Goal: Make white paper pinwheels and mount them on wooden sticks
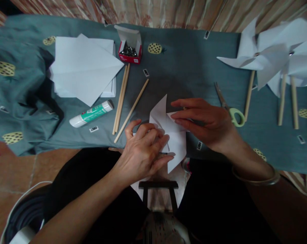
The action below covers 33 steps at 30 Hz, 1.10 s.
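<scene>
Your left hand point(143, 145) lies over the folded paper pinwheel point(178, 144), its fingers bent and their tips down on the sheet, the thumb set apart from the forefinger. Your right hand point(210, 122) reaches in from the other side, its fingertips at a raised flap; whether either hand pinches the paper, you cannot tell from here. The pinwheel sits at the near edge of the cloth-covered counter point(191, 74), one point jutting past it.

Beyond your left fingers, a single wooden stick point(132, 110) lies aslant, near a pair of sticks point(123, 97) placed side by side. The glue stick point(92, 114) is left of those, below the paper stack point(84, 67). An open red box point(129, 59) holding small metal pieces point(129, 51) stands near the pair's far ends. Just right of your right hand are scissors point(236, 117) with pale green handles; farther right, white pinwheels on sticks point(272, 57) lie overlapping.
</scene>
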{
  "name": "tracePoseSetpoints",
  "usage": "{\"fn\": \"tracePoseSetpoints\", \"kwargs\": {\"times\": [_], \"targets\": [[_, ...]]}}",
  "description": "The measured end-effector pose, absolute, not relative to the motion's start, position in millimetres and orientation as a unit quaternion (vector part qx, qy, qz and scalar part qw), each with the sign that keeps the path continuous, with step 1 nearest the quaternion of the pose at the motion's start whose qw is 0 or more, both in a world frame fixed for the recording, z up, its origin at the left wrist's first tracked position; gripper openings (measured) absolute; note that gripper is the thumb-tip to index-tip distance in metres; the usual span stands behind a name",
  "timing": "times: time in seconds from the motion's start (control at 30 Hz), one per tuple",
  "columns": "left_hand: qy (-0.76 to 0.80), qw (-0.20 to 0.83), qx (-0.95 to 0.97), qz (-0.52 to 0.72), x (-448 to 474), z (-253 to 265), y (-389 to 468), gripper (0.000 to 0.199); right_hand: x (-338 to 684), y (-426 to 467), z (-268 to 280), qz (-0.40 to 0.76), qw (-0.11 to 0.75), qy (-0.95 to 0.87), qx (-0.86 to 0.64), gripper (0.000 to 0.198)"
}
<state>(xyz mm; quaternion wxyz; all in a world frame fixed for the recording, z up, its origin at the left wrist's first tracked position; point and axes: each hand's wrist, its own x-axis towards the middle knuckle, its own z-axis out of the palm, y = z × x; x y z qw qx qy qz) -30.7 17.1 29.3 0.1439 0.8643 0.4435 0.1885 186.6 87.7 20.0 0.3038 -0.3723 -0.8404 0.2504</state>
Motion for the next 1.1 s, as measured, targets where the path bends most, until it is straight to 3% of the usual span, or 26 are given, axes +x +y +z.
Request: {"fn": "tracePoseSetpoints", "kwargs": {"times": [0.23, 0.6, 0.93, 1.1], "targets": [[0.443, 0.137, 0.866, 0.188, -30.3, 28.0, 17.2, 0.036, 180.6, 83.3, 6.6, 0.149, 0.275, -0.890, -0.332, 0.017], [0.439, 0.142, 0.865, 0.196, -30.8, 28.3, 18.6, 0.035, 184.5, 82.1, 18.0, 0.271, 0.278, -0.844, -0.371, 0.030], [0.437, 0.137, 0.866, 0.200, -30.4, 27.9, 19.4, 0.035, 182.4, 77.6, 8.0, 0.136, 0.259, -0.900, -0.324, 0.019], [0.438, 0.138, 0.867, 0.195, -30.2, 27.9, 19.2, 0.034, 183.7, 76.7, 6.5, 0.123, 0.237, -0.908, -0.323, 0.019]]}}
